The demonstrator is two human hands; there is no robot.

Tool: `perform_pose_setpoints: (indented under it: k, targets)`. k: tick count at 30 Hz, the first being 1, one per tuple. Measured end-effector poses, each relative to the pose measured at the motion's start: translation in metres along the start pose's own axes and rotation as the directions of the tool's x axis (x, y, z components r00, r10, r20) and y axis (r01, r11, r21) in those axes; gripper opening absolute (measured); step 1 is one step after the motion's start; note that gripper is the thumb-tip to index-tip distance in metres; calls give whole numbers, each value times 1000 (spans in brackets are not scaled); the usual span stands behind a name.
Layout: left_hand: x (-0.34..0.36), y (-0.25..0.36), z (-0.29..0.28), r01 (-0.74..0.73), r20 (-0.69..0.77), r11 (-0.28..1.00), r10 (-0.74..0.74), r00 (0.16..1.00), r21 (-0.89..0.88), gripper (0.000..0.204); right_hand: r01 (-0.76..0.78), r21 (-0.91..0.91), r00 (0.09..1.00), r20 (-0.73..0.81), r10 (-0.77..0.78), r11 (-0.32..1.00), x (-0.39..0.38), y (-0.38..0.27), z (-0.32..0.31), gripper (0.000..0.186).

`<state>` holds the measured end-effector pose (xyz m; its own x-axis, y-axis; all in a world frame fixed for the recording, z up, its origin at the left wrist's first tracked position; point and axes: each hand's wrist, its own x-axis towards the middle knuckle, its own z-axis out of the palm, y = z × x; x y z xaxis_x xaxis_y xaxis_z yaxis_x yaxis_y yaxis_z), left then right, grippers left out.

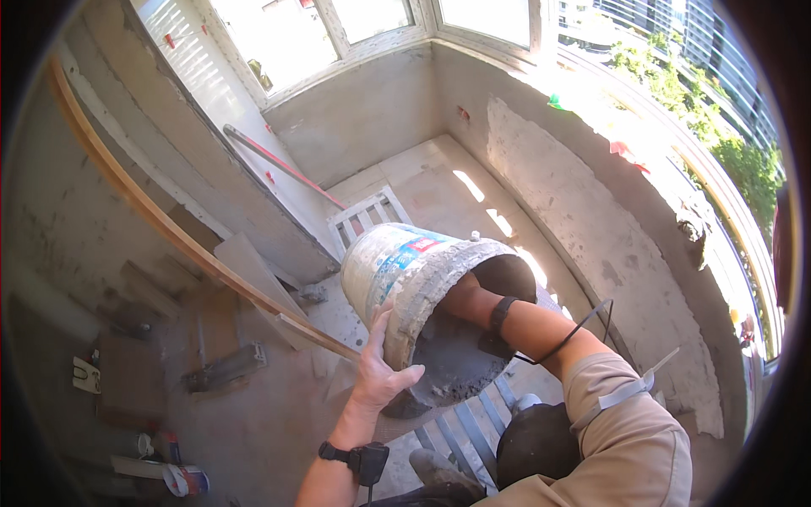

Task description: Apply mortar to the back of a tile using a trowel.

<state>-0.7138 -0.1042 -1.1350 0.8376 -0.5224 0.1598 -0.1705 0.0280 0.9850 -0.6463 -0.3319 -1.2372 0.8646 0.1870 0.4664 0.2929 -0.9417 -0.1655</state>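
A white plastic bucket [372, 270], its rim crusted with grey mortar, lies tilted with its mouth toward me. My left hand [384, 372] grips its near left side, fingers along the outer wall and thumb by the rim. Wet-looking grey mortar [465, 351] coats the lower inside and spills over the lip. Deep in the mouth is my right hand [465, 296]; its fingers are hidden there, so what it holds cannot be seen. A dark strap with a cable circles each wrist.
Beneath the bucket is a slatted metal platform [460, 435]. A long curved-looking wooden strip [186, 245] crosses at left. A red-and-grey straightedge [287, 169] leans beyond. White tub [186, 480] and boards lie lower left; a low plastered wall [583, 203] runs along the right under windows.
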Motion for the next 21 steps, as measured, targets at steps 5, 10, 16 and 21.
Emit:
perform_pose_setpoints:
  k: [5,10,16,21]
  targets:
    - [-4,-3,-1,7,-8,1000,-7,1000,28,95,45,-94,646,762,43,995,-41,-3,17,26]
    - [-10,-2,7,-47,22,970,43,999,239,94,-2,-14,823,567,10,1000,-16,11,-19,24]
    - [-8,-2,17,13,-20,995,-11,1000,103,104,-28,-35,749,662,44,999,-47,36,48,22]
    - [-5,-7,4,3,42,1000,-3,999,4,106,-7,52,714,699,-31,999,-56,27,80,21]
